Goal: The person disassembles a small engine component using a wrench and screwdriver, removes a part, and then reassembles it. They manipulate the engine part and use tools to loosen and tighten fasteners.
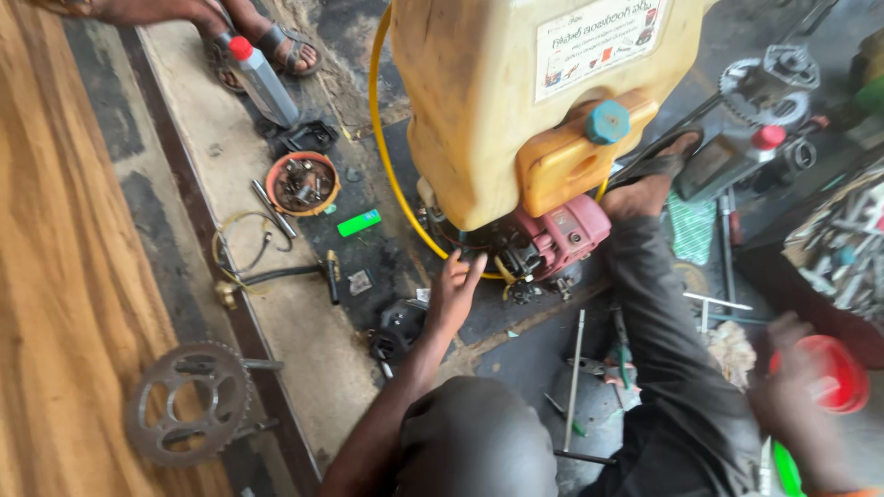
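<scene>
A bulky yellow plastic tank (516, 101) with a red engine (562, 235) beneath stands on the grimy concrete floor (304, 313) near its far edge. The left hand (453, 290), arm stretched forward, touches the engine's underside with fingers loosely spread. The blurred right hand (792, 387) hovers by a round red lid (833, 373); its grip cannot be told.

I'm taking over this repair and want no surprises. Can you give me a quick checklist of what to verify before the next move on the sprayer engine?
1. Left hand on engine: ok, fingertips at its base.
2. Right hand grip: cannot tell, blurred beside red lid.
3. Yellow tank upright: ok.
4. Blue cap on orange fuel tank: ok, seated.
5. Parts in orange bowl: ok, contained.
6. Long rod underfoot: not ok, loose on floor.
</scene>
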